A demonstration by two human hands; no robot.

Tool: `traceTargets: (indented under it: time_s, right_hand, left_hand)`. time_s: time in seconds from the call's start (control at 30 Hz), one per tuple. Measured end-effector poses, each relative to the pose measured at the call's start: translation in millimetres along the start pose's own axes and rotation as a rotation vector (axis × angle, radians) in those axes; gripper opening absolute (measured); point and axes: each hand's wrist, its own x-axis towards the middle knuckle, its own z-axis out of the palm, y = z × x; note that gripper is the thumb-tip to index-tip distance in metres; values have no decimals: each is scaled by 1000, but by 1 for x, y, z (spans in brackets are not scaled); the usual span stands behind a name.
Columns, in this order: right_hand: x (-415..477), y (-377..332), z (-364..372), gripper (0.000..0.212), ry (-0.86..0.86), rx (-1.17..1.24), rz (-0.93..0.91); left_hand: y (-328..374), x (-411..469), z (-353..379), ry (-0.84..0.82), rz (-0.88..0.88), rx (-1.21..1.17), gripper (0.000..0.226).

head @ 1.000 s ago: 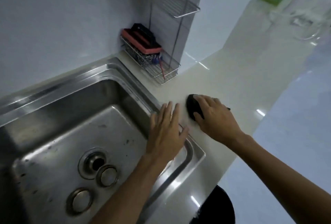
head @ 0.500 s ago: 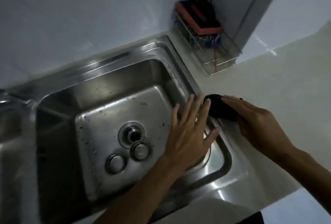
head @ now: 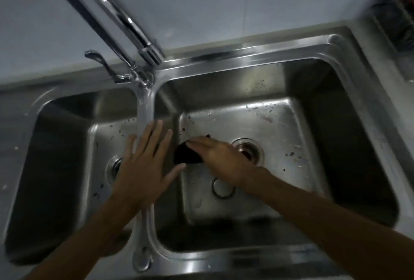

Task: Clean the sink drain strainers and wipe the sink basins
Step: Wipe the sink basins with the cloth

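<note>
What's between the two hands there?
In the head view, a black scrubbing pad, held under the right hand, lies beside the open left hand on the sink's divider.

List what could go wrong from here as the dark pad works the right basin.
1. The drain opening in the right basin sits uncovered beside the right hand; the dark specks could be swept down it.
2. The loose strainer lies just below the dark pad; a stroke might knock it.
3. The left hand is spread over the narrow divider, which may be wet; it could slip.
</note>
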Motion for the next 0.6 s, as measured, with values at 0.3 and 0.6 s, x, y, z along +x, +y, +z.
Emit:
traceTargets:
  time_s: [0.3, 0.6]
  right_hand:
    - [45, 35, 116, 75, -244, -462, -28]
    - [70, 130, 62, 76, -100, -509, 70]
  left_hand:
    - [-5, 9, 13, 96, 9, -126, 93]
    - [-9, 10, 23, 145, 35, -133, 90]
